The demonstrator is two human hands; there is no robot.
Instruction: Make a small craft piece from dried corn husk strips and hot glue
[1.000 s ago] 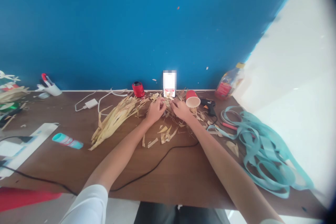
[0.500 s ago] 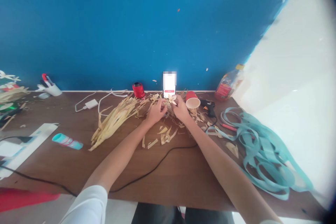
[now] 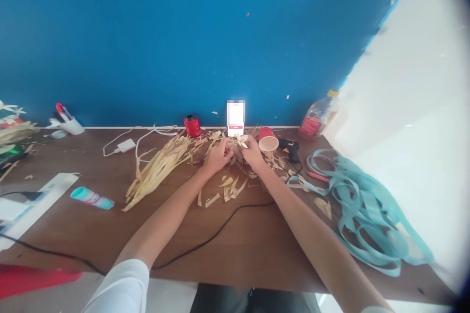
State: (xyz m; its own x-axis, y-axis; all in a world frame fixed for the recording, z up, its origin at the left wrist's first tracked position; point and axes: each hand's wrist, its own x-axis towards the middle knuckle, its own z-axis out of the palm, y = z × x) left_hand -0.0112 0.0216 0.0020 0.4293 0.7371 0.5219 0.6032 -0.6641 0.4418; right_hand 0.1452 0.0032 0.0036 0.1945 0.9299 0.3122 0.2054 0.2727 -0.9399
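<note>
Both my hands meet far out over the brown table (image 3: 227, 249), near the blue wall. My left hand (image 3: 216, 156) and my right hand (image 3: 253, 152) are closed in a pinch on a small pale piece of dried leaf strip (image 3: 239, 141) held between them, just in front of a propped phone (image 3: 235, 116). A long bundle of dried straw-coloured strips (image 3: 157, 168) lies left of my left hand. Cut scraps (image 3: 229, 190) lie scattered below both hands. A red paper cup (image 3: 267, 139) lies on its side right of my right hand.
A black glue gun (image 3: 290, 148) sits right of the cup, its cable (image 3: 216, 234) running across the table. Teal ribbon loops (image 3: 363, 210) fill the right side. A teal tube (image 3: 91, 198), white charger (image 3: 125, 145), red round object (image 3: 192, 125) and bottle (image 3: 312, 122) stand around.
Both hands have lifted a little from the scrap pile and brought a small pale strip piece up between their fingertips. The view has shifted slightly.
</note>
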